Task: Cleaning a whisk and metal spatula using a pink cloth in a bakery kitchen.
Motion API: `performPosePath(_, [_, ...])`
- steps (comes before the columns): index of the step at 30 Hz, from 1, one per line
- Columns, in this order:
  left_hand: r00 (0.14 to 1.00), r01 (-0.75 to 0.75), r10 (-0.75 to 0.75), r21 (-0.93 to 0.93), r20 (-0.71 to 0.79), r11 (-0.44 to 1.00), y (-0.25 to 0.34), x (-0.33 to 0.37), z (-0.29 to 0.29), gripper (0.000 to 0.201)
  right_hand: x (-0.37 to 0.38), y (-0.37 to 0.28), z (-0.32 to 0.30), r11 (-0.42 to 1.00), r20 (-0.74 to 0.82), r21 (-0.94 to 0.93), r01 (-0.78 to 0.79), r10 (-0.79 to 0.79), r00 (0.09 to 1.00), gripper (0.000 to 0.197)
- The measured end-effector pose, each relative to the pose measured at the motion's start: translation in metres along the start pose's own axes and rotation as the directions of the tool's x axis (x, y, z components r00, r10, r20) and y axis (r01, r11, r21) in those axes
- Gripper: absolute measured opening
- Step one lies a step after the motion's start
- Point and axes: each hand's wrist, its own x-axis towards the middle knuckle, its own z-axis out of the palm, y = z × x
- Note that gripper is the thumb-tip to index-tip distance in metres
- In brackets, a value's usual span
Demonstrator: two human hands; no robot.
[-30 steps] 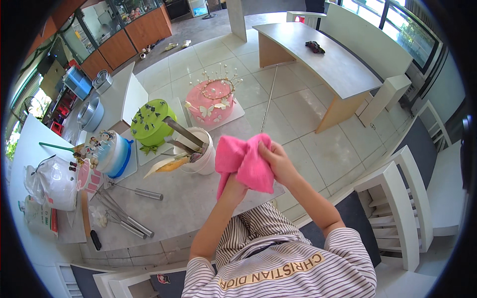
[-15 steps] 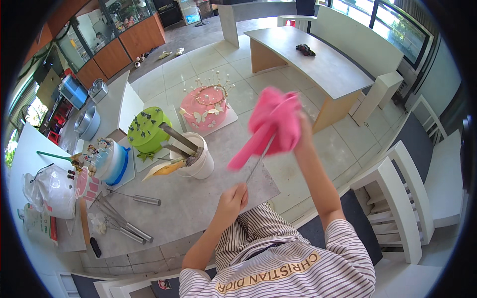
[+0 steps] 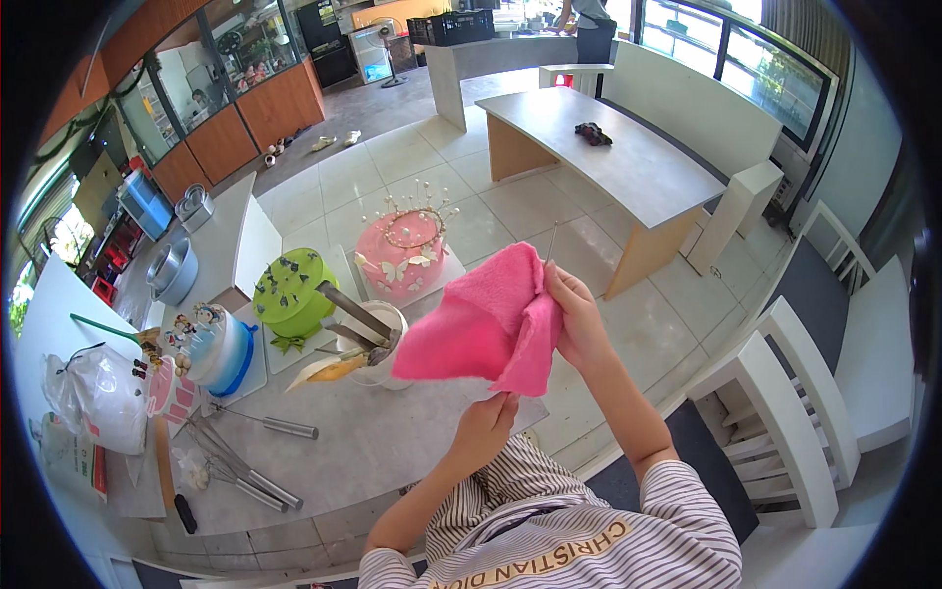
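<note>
My right hand [image 3: 581, 322] grips a pink cloth [image 3: 486, 329] bunched around a thin metal blade [image 3: 552, 239]; only the blade's tip shows, above the cloth. My left hand [image 3: 483, 428] is closed just under the cloth's lower edge, apparently on the blade's handle, which the cloth hides. Both hands are over the front edge of a grey counter [image 3: 383, 452]. Behind the cloth stands a white pot [image 3: 381, 344] full of metal tools.
On the counter are a pink cake [image 3: 407, 253], a green cake [image 3: 291, 293], a blue-and-white cake [image 3: 218, 346], loose metal tools [image 3: 245, 471] and a plastic bag [image 3: 98, 393]. A long wooden table [image 3: 618, 162] stands beyond; white chairs [image 3: 785, 422] are to the right.
My right hand rose along the thin blade with the pink cloth, then came back down toward my left hand. The left hand barely moved.
</note>
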Motion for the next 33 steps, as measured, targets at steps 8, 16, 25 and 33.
performPosePath(8, [0.944,-0.233,0.031,-0.594,-0.329,0.77,-0.022,0.011,-0.007,0.03,-0.022,0.052,0.009,0.778,0.152,-0.628,-0.015,0.142,0.978,0.027])
performPosePath(16, [0.985,-0.023,0.023,0.0,-0.171,1.0,-0.007,-0.014,0.006,0.027,0.021,0.001,0.007,0.986,-0.149,-0.068,0.15,-0.159,0.976,0.025])
performPosePath(25, [0.97,-0.012,-0.034,-0.183,-0.242,0.983,-0.001,-0.008,-0.01,0.023,-0.013,0.02,0.026,0.981,-0.188,-0.106,0.162,-0.18,0.966,0.028])
performPosePath(33, [0.923,-0.13,0.203,0.232,-0.327,0.964,0.033,-0.029,-0.042,0.016,-0.036,0.051,0.022,0.968,-0.066,-0.241,-0.069,0.055,0.996,0.022])
